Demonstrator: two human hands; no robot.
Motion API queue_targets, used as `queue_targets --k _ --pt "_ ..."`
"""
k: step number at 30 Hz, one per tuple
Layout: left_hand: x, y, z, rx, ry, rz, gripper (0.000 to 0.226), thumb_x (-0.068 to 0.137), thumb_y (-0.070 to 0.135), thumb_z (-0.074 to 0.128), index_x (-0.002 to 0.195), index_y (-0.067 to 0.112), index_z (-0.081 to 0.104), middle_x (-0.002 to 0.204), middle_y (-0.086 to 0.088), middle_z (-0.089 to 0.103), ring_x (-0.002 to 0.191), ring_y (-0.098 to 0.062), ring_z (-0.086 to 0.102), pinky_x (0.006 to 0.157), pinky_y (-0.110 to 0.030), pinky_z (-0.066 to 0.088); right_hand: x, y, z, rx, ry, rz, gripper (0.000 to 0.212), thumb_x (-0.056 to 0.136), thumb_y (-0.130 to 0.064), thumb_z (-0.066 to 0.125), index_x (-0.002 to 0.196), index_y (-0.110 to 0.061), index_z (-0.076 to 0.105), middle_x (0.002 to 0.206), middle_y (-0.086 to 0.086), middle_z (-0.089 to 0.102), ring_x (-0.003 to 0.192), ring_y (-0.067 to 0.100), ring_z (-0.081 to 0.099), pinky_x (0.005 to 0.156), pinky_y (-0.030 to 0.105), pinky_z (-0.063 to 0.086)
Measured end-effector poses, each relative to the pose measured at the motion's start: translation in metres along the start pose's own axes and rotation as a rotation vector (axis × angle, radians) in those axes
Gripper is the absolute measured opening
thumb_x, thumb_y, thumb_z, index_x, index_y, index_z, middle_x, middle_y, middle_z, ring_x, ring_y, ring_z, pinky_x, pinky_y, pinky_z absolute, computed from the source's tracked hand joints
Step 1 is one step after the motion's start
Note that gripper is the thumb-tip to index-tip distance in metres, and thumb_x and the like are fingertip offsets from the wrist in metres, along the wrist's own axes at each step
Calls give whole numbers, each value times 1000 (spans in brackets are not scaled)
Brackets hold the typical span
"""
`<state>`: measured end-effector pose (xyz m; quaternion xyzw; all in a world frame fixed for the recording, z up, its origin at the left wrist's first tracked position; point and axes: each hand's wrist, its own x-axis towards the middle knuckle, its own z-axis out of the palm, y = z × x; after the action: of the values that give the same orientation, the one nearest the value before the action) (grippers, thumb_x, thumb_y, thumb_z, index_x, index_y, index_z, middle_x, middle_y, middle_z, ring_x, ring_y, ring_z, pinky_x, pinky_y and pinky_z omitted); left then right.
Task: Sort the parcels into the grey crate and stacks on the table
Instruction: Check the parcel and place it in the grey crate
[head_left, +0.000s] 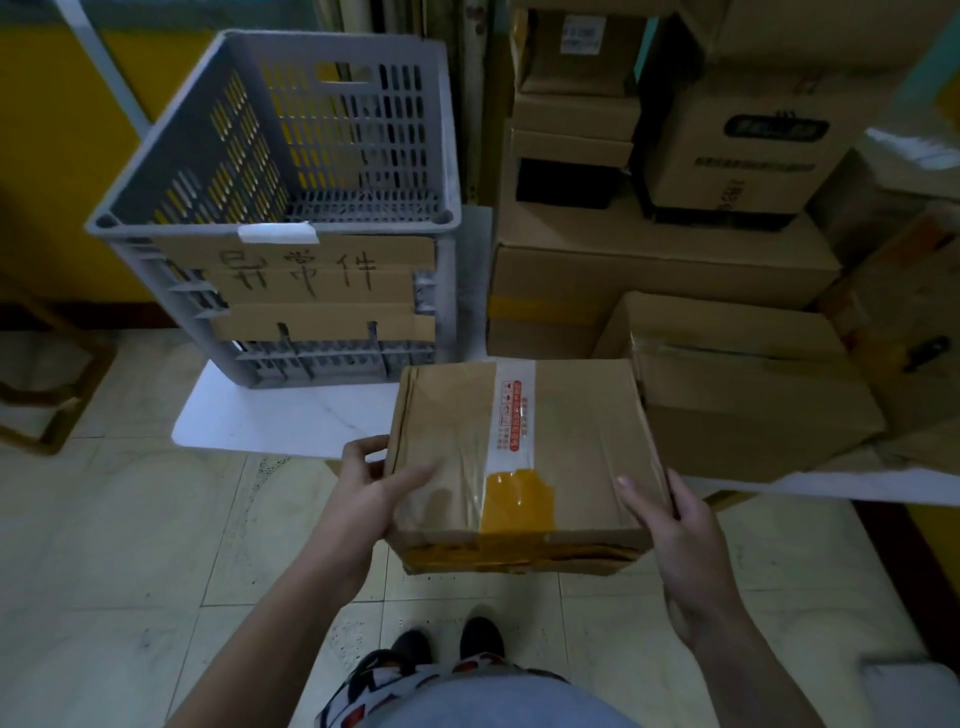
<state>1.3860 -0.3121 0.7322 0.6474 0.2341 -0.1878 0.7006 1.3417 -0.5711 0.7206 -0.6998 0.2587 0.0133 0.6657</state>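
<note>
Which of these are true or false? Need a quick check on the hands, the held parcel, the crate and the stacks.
1. Both the left hand and the right hand hold the taped cardboard parcel. True.
2. Parcels lie in the grey crate. False: none shows in its visible interior.
3. A handwritten cardboard sign hangs on the crate's front. True.
4. The parcel's tape is blue. False: it is white with red print, plus a yellow patch.
5. The stacked cardboard boxes stand left of the crate. False: they stand to its right.
</note>
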Motion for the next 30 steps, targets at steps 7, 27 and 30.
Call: queue_targets --k 7,27,30 --pt "-4 -1 2 61 21 -31 75 82 30 78 146 29 38 127 -1 59 110 -27 63 94 -52 55 -5 -13 -5 34 -48 22 26 91 -13 65 105 -34 59 105 -5 70 95 15 68 81 37 55" --pt "9 22 3 134 0 -51 83 81 43 77 149 26 31 131 -7 55 111 -29 60 93 -51 54 4 -27 2 -121 -19 67 44 87 -26 74 122 -23 49 108 -4 63 96 19 64 77 41 56" --pt "9 23 5 115 1 -29 73 84 42 74 145 25 38 128 -6 57 110 -27 60 97 -50 52 4 -29 1 -139 -43 56 39 87 -25 74 121 -24 55 109 -3 67 97 19 66 82 42 57"
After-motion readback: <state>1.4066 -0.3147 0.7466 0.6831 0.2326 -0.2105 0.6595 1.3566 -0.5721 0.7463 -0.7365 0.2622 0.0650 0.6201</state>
